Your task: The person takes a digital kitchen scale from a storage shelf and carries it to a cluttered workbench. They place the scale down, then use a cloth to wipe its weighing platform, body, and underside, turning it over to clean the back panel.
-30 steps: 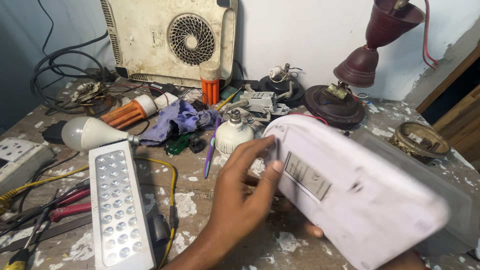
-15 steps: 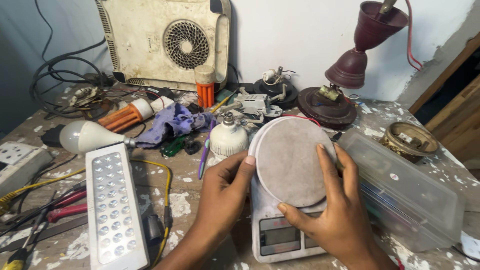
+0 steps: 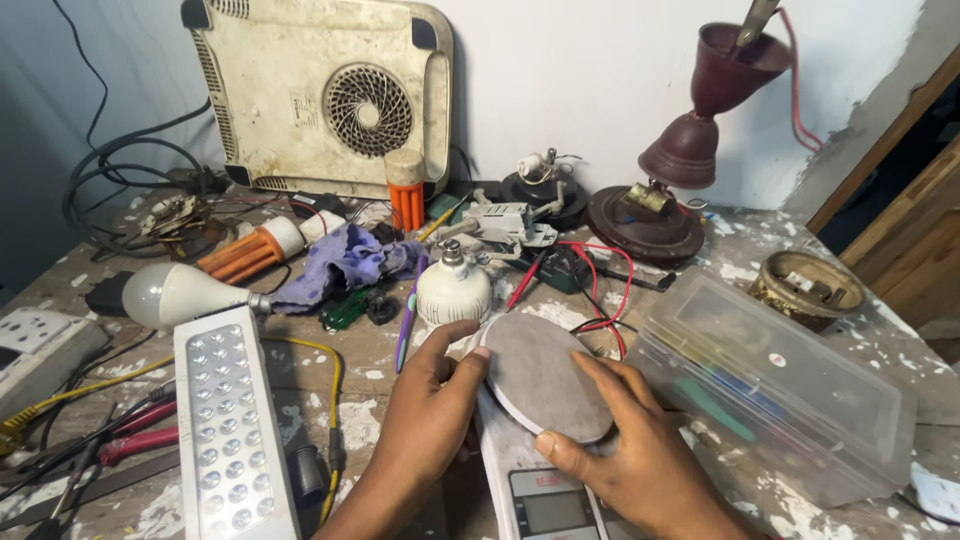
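— Left hand: what has it got?

— Fingers curled loosely round the left edge of the scale, thumb tip on the rim of the round grey pan. A hold on the edge, not a closed fist.

— And the right hand?

— Laid across the pan's right side, fingers half spread, thumb hooked at the pan's near edge. Both hands bracket the pan between them; the scale sits flat on the bench, its display just below the right thumb.

— Around the hands?

— Just beyond the left fingertips, a white bulb base standing upright. Left of that hand, a white LED panel lying lengthwise, with a yellow cable looping between the two. Right of the right hand, a clear plastic box, lid on, close beside but whether touching I cannot tell. Farther off behind: red leads, a purple rag, a maroon lamp.
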The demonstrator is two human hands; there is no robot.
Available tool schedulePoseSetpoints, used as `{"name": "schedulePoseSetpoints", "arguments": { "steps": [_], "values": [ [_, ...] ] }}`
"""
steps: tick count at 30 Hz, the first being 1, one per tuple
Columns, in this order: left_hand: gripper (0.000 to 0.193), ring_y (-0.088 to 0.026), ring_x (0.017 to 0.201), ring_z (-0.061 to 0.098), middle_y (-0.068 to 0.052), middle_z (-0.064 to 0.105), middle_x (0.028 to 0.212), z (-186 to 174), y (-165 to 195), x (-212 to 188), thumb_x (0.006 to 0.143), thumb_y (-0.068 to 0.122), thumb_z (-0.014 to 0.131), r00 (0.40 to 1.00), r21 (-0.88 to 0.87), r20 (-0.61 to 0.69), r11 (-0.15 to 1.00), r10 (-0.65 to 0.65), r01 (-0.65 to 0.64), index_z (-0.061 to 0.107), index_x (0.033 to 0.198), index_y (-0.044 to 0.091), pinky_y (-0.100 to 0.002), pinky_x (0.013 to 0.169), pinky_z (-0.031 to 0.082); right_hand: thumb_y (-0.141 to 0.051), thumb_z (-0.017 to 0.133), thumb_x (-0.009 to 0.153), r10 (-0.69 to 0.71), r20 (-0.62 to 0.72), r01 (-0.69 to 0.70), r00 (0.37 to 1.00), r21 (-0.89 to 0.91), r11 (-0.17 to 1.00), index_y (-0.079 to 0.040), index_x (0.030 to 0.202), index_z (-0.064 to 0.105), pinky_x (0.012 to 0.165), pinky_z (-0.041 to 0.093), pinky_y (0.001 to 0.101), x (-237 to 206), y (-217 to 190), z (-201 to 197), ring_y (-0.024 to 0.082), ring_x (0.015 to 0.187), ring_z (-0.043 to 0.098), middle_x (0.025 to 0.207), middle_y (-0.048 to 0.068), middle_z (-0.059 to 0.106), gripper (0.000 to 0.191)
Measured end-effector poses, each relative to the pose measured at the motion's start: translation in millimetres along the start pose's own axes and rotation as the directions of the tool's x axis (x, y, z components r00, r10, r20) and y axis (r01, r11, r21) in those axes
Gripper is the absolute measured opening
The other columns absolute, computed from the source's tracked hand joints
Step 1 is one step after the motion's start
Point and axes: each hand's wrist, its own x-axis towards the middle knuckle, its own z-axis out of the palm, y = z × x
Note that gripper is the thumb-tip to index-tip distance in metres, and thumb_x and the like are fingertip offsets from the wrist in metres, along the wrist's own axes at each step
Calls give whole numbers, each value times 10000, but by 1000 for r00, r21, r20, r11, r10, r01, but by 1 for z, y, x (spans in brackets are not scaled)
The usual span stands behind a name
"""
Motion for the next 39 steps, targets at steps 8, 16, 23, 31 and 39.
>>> {"name": "schedulePoseSetpoints", "arguments": {
  "steps": [8, 16, 23, 31, 39],
  "values": [
    [440, -161, 457, 569, -97, 609, 664, 1, -17, 7, 924, 223, 567, 1000, -20, 15, 1000, -1, 1, 615, 1356, 155, -338, 419, 475, -543, 868, 647, 39, 27, -34, 999, -166, 986, -106, 1491, 486, 1060, 393, 450, 6, 3, -1, 392, 1406, 432, 1512, 207, 436, 1024],
    [438, -261, 835, 705, -134, 723, 937, -8, -28, 18, 876, 288, 597, 975, 370, -88, 916, 202, -157, 675, 1272, 117, -395, 778, 541, -628, 905, 592, 144, 59, -122, 988, -282, 952, -162, 1497, 485, 1058, 390, 468, 11, -3, 7, 383, 1427, 408, 1591, 190, 322, 1101],
    [436, -312, 917, 683, -154, 692, 1023, -9, -34, 17, 867, 332, 613, 959, 512, -126, 844, 255, -158, 691, 1237, 115, -423, 834, 518, -540, 897, 617, -35, 21, 39, 999, -234, 971, -106, 1449, 533, 1037, 409, 473, 7, 2, 12, 406, 1383, 448, 1565, 206, 382, 1007],
    [463, -291, 903, 723, -157, 700, 1124, -12, -27, 20, 839, 319, 627, 942, 518, -177, 841, 286, -158, 674, 1245, 102, -404, 815, 550, -344, 834, 779, -186, 17, 186, 982, -18, 982, -65, 1405, 591, 1025, 454, 441, 2, 8, 5, 375, 1298, 551, 1532, 249, 437, 727],
    [523, -304, 866, 705, -159, 696, 1067, -8, -25, 22, 832, 358, 631, 962, 570, -190, 820, 197, -55, 664, 1298, 121, -415, 797, 540, -348, 815, 800, -178, 57, 179, 982, -11, 984, -70, 1396, 595, 967, 502, 429, 8, 13, 6, 359, 1207, 612, 1527, 221, 448, 693]
  ]
}}
